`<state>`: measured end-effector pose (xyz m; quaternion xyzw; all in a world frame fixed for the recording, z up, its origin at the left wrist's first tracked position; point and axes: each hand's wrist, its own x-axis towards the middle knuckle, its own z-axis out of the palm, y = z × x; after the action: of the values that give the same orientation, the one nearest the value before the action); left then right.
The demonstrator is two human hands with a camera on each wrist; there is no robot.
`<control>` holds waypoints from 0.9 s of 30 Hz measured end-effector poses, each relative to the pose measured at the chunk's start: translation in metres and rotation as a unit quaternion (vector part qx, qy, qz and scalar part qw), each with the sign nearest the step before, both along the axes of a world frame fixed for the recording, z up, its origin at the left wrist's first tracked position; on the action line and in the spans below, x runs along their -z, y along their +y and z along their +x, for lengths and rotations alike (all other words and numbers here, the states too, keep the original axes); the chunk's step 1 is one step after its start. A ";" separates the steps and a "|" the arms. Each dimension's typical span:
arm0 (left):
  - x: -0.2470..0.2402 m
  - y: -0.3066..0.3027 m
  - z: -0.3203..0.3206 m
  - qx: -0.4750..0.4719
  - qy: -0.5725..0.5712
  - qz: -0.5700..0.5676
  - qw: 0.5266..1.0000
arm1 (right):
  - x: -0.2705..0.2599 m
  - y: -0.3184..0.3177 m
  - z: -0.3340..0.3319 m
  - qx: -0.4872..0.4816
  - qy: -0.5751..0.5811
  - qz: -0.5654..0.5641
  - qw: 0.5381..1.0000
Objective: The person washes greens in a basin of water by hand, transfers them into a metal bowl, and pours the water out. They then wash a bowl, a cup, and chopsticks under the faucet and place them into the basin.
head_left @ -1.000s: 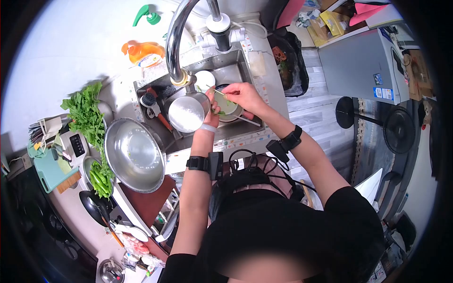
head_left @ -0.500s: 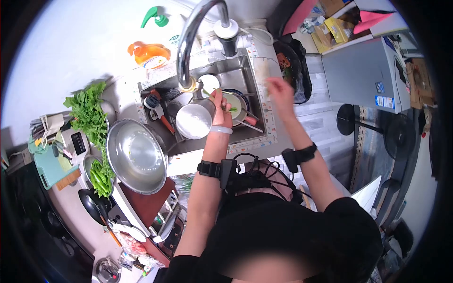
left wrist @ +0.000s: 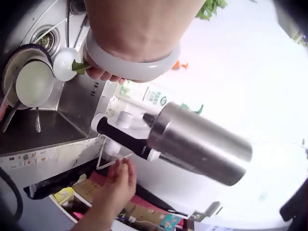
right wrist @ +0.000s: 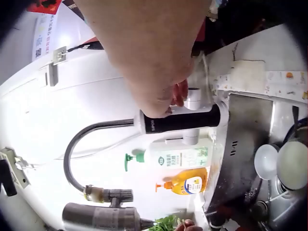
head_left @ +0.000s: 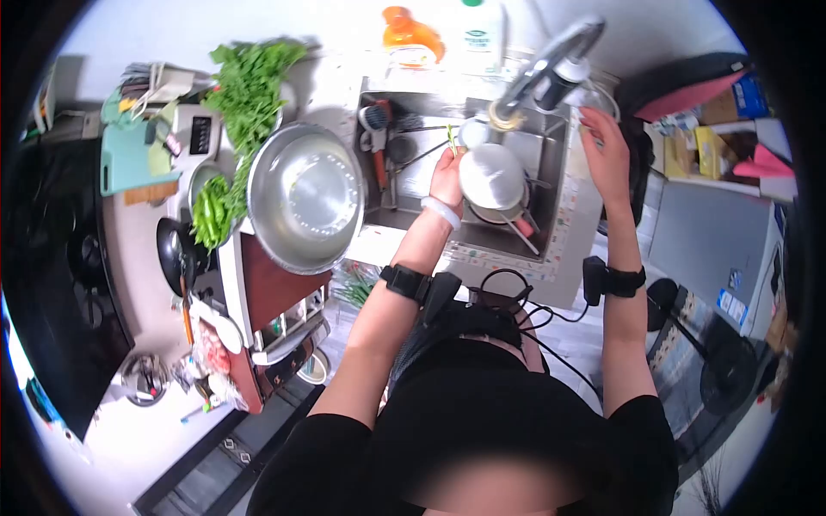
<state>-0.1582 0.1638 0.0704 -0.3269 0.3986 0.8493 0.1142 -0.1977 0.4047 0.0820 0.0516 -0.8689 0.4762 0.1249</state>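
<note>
In the head view my left hand (head_left: 446,182) is over the sink, its fingers pinching a thin green vegetable stem (head_left: 452,138). A dark leaf (left wrist: 78,67) pokes out beside those fingers in the left wrist view. Right of the faucet (head_left: 559,86), my right hand (head_left: 607,156) is raised with loosely bent fingers. Its fingertips are close to the white fittings of the faucet's black body (right wrist: 185,121) in the right wrist view, and nothing shows in them. A metal cylinder (head_left: 492,176) on the spout hangs just right of my left hand.
The sink (head_left: 555,146) has bowls and utensils, including a pale bowl (left wrist: 34,83) and a small white bowl (left wrist: 66,64). Left of it stand a big metal basin (head_left: 307,198), leafy greens (head_left: 254,86) and green peppers (head_left: 211,211). Soap bottles (head_left: 411,39) line the wall.
My right hand has left the vegetable and swung right and up beside the faucet. My left hand still holds the green stem, now left of the cylinder. The head view has shifted.
</note>
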 end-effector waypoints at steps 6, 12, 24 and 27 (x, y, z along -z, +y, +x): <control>0.018 -0.011 -0.012 0.034 -0.051 0.078 0.995 | -0.004 -0.006 -0.009 0.128 0.107 0.053 0.984; 0.050 -0.138 0.000 0.013 0.118 -0.509 0.852 | -0.004 0.006 -0.003 0.088 0.053 0.017 0.995; 0.104 -0.285 0.022 0.593 -0.105 -0.621 0.503 | -0.013 0.006 -0.016 0.115 0.080 0.052 0.989; 0.083 -0.279 0.026 0.295 -0.050 -0.729 0.616 | -0.014 0.005 -0.030 0.107 0.094 0.084 0.986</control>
<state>-0.1320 -0.1152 -0.0129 -0.2092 0.9552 0.1824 0.1025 -0.2277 0.4092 0.0960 0.0135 -0.8906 0.3785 0.2517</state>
